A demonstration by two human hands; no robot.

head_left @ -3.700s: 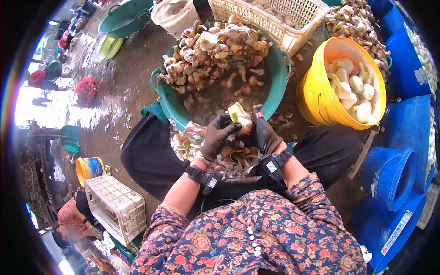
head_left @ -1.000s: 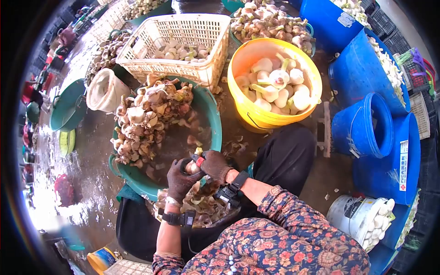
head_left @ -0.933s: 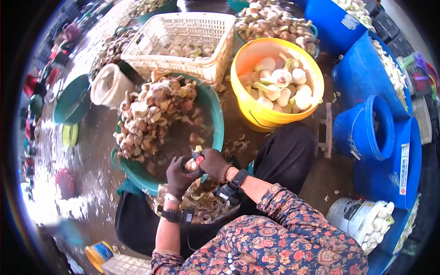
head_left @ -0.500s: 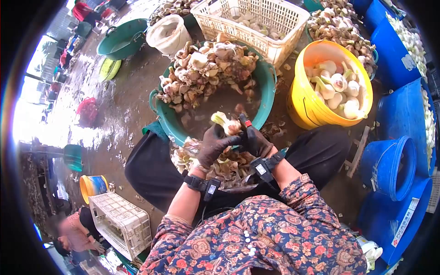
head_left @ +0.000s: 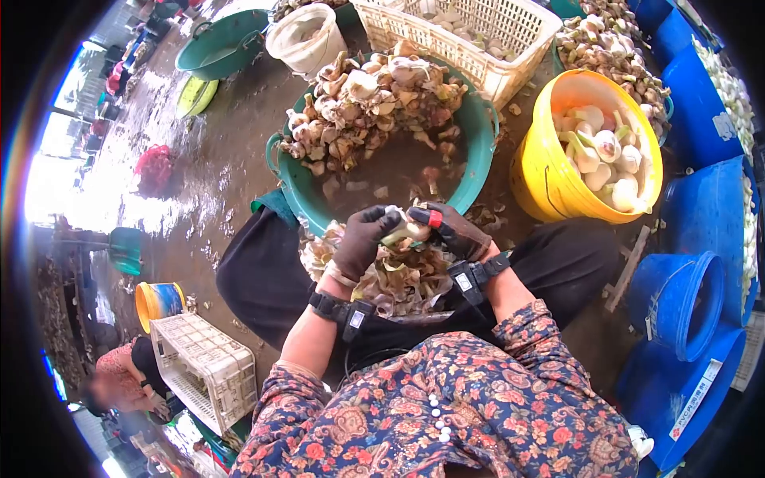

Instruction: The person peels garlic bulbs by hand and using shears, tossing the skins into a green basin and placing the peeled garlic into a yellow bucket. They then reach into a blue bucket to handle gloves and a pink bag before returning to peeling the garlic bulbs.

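Both my hands wear dark gloves and meet over the near rim of a green tub (head_left: 284, 187). Between them is a pale garlic bulb (head_left: 410, 232) with a bit of stem. My left hand (head_left: 360, 240) is closed around its left side. My right hand (head_left: 457, 233), with a red band on one finger, presses its fingertips on the right side of the bulb. Unpeeled garlic bulbs (head_left: 370, 99) are heaped in the far half of the tub. Loose garlic skins (head_left: 406, 279) lie below my hands, between my legs.
A yellow bucket (head_left: 538, 171) of cleaned bulbs stands right of the tub. Behind are a white crate (head_left: 522, 68) and a white bucket (head_left: 307, 40). Blue containers (head_left: 705, 199) line the right side. Another person (head_left: 123, 374) sits at lower left beside a crate (head_left: 203, 370).
The bulb has turned from stem up and left to lying lower between my hands. My right fingers have closed in on it. The whole view has shifted slightly.
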